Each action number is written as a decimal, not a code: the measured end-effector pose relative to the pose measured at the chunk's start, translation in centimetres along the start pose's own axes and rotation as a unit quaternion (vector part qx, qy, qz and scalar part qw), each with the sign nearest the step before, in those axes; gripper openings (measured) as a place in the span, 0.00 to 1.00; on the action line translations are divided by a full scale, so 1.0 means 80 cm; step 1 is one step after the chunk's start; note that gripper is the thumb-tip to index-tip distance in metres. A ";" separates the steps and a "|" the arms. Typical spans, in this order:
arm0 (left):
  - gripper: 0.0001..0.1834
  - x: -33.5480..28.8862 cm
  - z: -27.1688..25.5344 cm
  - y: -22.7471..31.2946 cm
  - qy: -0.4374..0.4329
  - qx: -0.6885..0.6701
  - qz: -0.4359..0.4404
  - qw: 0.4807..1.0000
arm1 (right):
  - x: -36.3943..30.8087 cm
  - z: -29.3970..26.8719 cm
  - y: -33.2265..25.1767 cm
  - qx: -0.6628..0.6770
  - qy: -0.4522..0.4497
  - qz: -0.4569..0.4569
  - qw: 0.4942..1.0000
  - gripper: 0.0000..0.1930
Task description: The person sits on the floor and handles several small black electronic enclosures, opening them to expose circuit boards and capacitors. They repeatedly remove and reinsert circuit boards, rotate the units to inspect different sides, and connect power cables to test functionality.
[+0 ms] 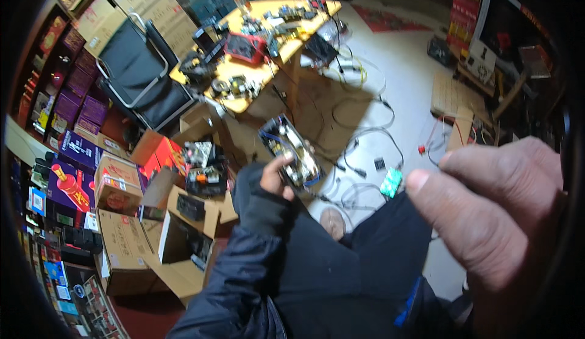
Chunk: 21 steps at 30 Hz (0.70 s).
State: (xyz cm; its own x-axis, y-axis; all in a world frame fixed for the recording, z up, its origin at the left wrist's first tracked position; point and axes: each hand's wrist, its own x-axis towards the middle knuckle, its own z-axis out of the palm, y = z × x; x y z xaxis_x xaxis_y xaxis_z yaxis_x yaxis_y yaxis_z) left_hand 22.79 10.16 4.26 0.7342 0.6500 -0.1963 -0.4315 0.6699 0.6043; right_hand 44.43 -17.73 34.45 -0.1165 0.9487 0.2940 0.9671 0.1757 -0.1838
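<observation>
My left hand (276, 179) grips the near left edge of an opened electronic device (297, 153). The device is a dark oblong casing with bare metal parts, a pale cylinder and blue wire inside; it is held tilted above my left knee. My right hand (496, 208) is raised very close to the camera at the right, large in the picture. Its fingers are apart, and nothing shows between them. A small green lit item (391, 182) is beside my right leg, with a small black square piece (379, 163) near it.
A yellow table (268, 74) ahead carries parts and a red-and-black device (245, 47). Black cables (365, 132) trail over the floor. Open cardboard boxes (183, 235) stand at my left, before a black chair (140, 74) and loaded shelves. A wooden board (448, 95) lies at right.
</observation>
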 end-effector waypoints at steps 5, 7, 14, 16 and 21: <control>0.36 -0.019 0.010 0.014 0.056 0.018 0.040 0.997 | 0.003 0.003 0.002 -0.038 -0.005 0.015 0.999 0.14; 0.34 -0.024 0.008 0.022 0.002 0.008 0.050 0.999 | 0.003 -0.006 -0.005 -0.059 -0.017 0.017 0.998 0.14; 0.35 -0.037 0.002 0.023 0.006 -0.013 0.028 1.000 | 0.022 -0.026 -0.066 -0.085 0.005 -0.033 0.996 0.12; 0.35 -0.035 0.000 0.027 0.005 -0.001 0.030 1.000 | 0.029 -0.033 -0.086 -0.094 0.007 -0.040 0.995 0.12; 0.26 -0.011 0.006 0.056 -0.021 0.008 -0.003 1.000 | 0.060 -0.044 -0.135 -0.094 0.000 -0.055 0.994 0.11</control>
State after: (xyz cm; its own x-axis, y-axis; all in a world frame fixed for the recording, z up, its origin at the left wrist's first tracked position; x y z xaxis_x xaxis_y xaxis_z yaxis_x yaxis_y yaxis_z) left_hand 20.50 12.42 7.52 0.7589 0.6294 -0.1675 -0.4186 0.6683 0.6149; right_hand 34.23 -16.01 41.13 -0.2239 0.9267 0.3017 0.9737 0.2261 0.0280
